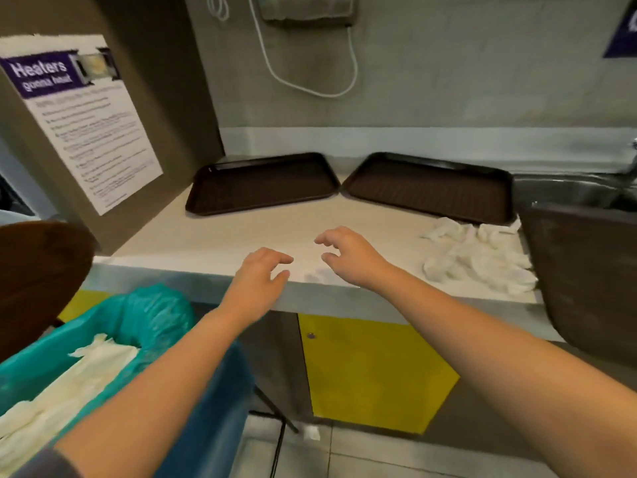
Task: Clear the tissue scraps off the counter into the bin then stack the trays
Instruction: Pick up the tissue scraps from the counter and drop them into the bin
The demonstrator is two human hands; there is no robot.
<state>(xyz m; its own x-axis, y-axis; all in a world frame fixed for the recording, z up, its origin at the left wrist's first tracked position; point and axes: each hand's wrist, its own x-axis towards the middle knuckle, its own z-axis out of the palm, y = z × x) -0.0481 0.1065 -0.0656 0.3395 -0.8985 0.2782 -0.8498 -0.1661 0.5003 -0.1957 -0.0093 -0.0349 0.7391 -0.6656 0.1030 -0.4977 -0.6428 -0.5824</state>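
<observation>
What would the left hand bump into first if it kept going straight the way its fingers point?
Probably only bare counter at first, then the tray on the left. The left hand points up and slightly right, but depth is hard to judge.

Two rectangular brown plastic trays lie side by side at the back of the pale counter (213,243): the left tray (262,183) and the right tray (431,188), near corners almost touching. A pile of white crumpled tissue scraps (479,257) lies in front of the right tray, at the counter's right end. A steel sink (568,191) sits right of the trays. The bin lined with a teal plastic bag (151,315) stands below the counter's front edge, to the left, with tissue inside.
</observation>
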